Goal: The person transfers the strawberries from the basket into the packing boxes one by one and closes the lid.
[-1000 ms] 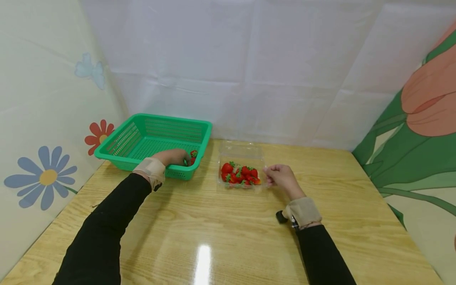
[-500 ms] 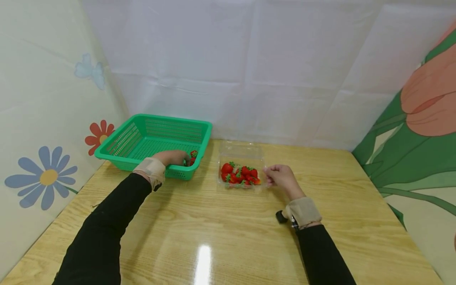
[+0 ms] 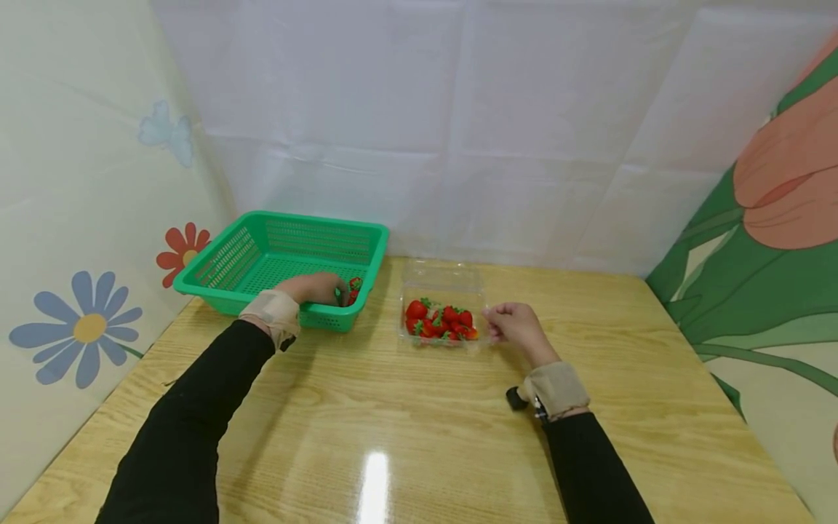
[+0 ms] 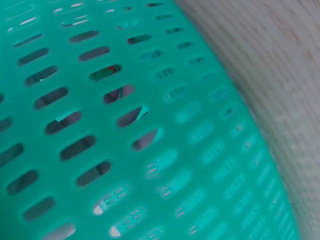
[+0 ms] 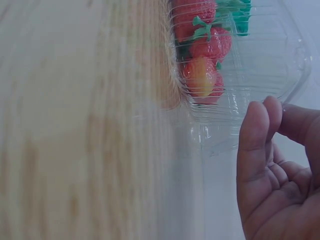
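My left hand (image 3: pixel 321 288) reaches over the near rim into the green plastic basket (image 3: pixel 288 218), fingers pointing down at its right end. Beside the fingers lie red strawberries (image 3: pixel 354 288) with green leaves. The fingertips are hidden, so whether they hold a strawberry is unclear. In the left wrist view the slotted basket wall (image 4: pixel 165 125) hides most of the hand. My right hand (image 3: pixel 517 325) pinches the right edge of a clear plastic clamshell box (image 3: pixel 442 276), its lid raised at the back. Several strawberries (image 5: pixel 211 44) lie inside, seen through the ribbed wall in the right wrist view.
Basket and box stand side by side on a wooden table (image 3: pixel 419 415), near the white sheet (image 3: pixel 419 131) behind. Flower-printed cloths (image 3: pixel 85 218) flank the table on the left and right.
Hardly anything differs. The left hand stays in the basket with at most a tiny shift, and the right hand keeps its pinch on the box edge. The view shifts slightly.
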`<state>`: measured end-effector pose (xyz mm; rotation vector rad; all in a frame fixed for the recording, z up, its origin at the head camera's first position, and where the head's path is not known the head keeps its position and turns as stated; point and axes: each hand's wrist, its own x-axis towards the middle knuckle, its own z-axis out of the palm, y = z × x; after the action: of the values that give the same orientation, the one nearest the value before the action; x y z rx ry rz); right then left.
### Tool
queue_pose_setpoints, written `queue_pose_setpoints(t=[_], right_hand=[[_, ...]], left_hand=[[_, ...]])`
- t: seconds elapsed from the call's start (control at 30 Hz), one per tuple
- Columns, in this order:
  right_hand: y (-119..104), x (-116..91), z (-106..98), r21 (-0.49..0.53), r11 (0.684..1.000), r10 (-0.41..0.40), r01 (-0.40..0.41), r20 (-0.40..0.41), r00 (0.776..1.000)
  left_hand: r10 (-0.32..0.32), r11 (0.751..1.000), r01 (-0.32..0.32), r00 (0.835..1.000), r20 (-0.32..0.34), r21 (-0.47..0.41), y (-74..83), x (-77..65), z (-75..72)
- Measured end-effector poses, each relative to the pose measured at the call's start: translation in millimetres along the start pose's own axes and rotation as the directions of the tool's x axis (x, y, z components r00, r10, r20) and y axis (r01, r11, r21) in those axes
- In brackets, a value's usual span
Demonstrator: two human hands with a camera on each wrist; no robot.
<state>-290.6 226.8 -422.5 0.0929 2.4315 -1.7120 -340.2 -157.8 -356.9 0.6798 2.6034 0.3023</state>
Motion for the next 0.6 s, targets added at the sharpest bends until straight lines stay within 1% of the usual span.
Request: queue_pose_setpoints(t=[0.17,0.4,0.6], right_hand=[[0,1,-1,0.0,1.0,0.002,-0.002,-0.003,1.0],[0,0,-1,0.0,1.0,-0.005,0.005,0.002,1.0],[0,-2,-3,-0.022,1.0,-0.021,0.021,0.004,1.0]], left_hand=[[0.011,1.0,-0.012,0.999,-0.03,-0.028,2.3,-5.7,-4.4],[0.007,0.997,-0.009,0.999,-0.038,-0.073,8.2,-14.1,-13.4],[0.002,0.997,-0.006,0.999,-0.05,-0.082,13.4,-18.1,-16.6]])
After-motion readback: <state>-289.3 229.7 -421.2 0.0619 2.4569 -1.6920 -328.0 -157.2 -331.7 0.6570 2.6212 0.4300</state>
